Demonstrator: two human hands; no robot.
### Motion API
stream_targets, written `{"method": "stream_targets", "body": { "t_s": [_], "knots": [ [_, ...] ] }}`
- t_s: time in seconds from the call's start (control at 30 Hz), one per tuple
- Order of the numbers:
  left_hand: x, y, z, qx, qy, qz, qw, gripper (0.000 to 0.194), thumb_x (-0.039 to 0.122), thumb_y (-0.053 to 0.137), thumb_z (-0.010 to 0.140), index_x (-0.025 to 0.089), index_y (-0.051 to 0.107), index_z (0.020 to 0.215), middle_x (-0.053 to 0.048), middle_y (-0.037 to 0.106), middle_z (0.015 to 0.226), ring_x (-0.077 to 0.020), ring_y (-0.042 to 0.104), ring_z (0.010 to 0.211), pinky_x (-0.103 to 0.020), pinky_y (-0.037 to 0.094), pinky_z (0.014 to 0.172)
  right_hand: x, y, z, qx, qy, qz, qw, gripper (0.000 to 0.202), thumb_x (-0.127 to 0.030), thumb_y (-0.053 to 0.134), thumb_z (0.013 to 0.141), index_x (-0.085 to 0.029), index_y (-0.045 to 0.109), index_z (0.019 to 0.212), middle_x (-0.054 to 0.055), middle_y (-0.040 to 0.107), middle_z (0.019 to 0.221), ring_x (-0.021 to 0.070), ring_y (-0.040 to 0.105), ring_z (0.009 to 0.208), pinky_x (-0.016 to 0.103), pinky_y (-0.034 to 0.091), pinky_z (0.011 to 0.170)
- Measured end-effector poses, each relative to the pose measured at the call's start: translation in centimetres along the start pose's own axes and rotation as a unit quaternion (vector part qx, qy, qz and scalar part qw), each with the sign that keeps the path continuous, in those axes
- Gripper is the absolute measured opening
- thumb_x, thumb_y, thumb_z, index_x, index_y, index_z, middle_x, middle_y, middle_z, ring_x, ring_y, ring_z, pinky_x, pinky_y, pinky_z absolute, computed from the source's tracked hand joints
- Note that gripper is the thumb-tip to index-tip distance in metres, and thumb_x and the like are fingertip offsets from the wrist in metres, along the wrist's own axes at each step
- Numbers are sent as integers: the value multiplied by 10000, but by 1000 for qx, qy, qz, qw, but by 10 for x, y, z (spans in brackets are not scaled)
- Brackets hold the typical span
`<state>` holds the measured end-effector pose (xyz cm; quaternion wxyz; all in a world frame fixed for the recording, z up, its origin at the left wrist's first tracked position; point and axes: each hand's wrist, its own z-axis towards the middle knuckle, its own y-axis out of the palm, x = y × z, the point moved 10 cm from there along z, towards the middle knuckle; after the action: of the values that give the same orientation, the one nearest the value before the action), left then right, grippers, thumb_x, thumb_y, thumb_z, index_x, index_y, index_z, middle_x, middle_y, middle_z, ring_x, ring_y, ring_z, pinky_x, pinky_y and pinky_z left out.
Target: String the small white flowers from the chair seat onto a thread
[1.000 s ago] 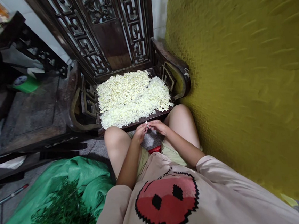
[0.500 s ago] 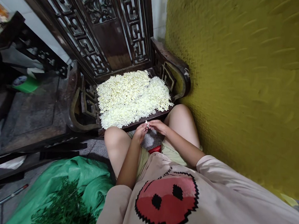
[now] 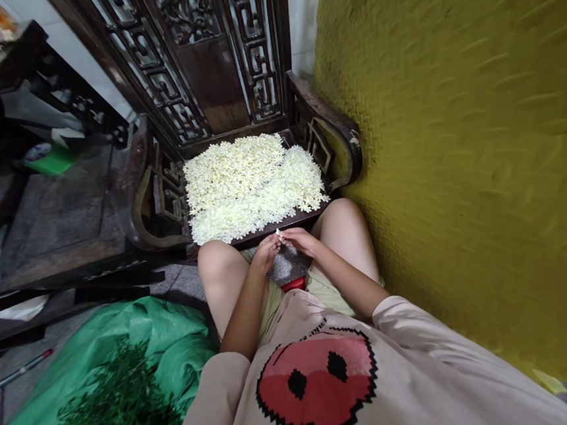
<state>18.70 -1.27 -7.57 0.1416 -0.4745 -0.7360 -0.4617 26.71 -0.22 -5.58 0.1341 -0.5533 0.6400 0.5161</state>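
Between my knees, my left hand (image 3: 267,250) and my right hand (image 3: 300,240) meet at the fingertips. Both are closed in a pinch around a small white flower (image 3: 279,233), which pokes up where the fingers come together. Any stem or thread between the fingers is too small to make out. Just beyond my hands, a thick layer of loose white and cream flowers (image 3: 246,183) covers most of the seat of a dark carved wooden chair (image 3: 265,230).
A chair arm (image 3: 350,147) rises at each side of the flowers. Close on my right stands a yellow textured wall (image 3: 457,157). At my left lies a green sack (image 3: 139,324) with leafy sprigs (image 3: 117,412). A wooden seat (image 3: 59,205) holds a green roll of tape (image 3: 50,159).
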Motion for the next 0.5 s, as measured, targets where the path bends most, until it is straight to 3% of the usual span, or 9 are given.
{"method": "stream_targets", "body": {
  "t_s": [0.5],
  "knots": [
    [7,6,-5,-11,16,6,1000,169,228,741,647,125,610,677,-3,577,615,-61,494,557,-202,385,591,0,-2,1,2,-7,-14,1000,298,-371,791,558,-144,702,729,26,655,664,85,559,615,196,389,563]
  ]
}}
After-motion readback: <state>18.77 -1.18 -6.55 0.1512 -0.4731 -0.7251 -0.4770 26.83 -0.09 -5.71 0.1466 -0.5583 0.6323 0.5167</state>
